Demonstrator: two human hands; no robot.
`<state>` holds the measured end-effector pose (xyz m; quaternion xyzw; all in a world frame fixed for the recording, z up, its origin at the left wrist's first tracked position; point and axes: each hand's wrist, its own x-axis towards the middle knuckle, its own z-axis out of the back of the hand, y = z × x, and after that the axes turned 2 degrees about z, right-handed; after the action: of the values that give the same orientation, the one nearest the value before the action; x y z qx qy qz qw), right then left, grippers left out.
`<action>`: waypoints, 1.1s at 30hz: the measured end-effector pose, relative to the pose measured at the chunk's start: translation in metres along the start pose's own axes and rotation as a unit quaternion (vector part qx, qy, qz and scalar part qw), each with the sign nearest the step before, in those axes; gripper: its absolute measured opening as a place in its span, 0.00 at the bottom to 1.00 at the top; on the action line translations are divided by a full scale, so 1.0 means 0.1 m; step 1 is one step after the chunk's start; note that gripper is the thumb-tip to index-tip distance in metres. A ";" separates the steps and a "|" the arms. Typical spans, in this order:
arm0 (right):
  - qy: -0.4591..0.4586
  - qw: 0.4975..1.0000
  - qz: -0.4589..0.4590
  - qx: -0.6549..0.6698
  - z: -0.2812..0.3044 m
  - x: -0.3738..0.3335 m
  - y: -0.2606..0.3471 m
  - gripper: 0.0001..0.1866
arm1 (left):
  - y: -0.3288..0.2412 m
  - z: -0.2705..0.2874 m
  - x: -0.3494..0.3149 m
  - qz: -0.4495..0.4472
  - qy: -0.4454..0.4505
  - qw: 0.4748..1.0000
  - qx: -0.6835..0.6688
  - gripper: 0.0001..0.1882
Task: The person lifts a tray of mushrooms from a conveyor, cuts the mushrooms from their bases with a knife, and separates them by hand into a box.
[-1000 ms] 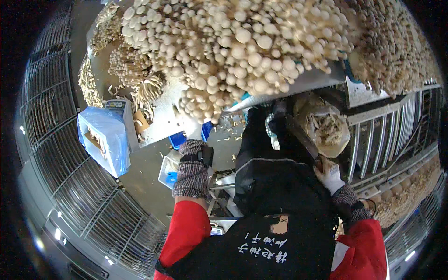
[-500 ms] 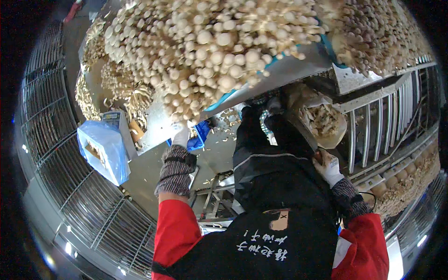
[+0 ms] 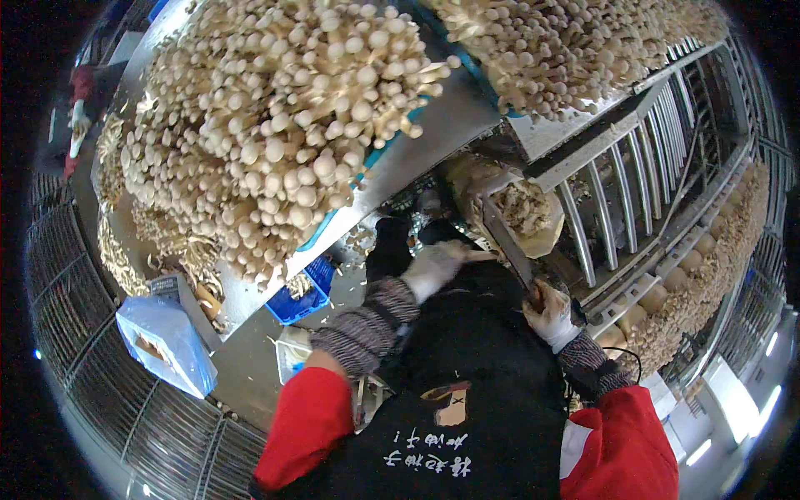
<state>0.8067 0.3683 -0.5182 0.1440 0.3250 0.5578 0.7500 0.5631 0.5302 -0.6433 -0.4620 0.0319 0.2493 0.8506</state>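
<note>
My right hand (image 3: 552, 318), in a white glove with bare fingertips, is closed around the near end of a long, flat, dark knife (image 3: 507, 242). Its blade points away from me, beside a pale bag (image 3: 546, 237) of mushroom scraps. My left hand (image 3: 437, 268), also white-gloved, is over my dark apron near my lap. Motion smears its fingers, and a thin pale strip at their tips cannot be made out clearly. Ahead, a big heap of pale round-capped mushrooms (image 3: 275, 142) lies on a metal table (image 3: 417, 154) with a teal edge strip.
Another mushroom heap (image 3: 575, 58) is at the far right. A metal rack (image 3: 621, 196) stands on my right, with bottles of mushrooms (image 3: 654, 312) alongside. To the left are a blue-bagged box (image 3: 167, 337) and a blue basket (image 3: 304, 292). Another person's sleeve (image 3: 81, 83) shows far left.
My left hand has moved from the table edge by the mushrooms rightward to my lap. The right hand keeps its hold on the knife. My view has turned, shifting the scene.
</note>
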 end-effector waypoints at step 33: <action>-0.113 0.986 -0.020 0.119 -1.50 1.16 0.60 0.30 | 0.15 0.39 0.60 0.350 -0.101 0.793 -0.488 0.18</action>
<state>0.6839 0.4747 -0.6337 0.2878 0.3052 0.4801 0.7704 0.6021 0.5915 -0.6497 -0.7450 -0.0210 0.5576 0.3657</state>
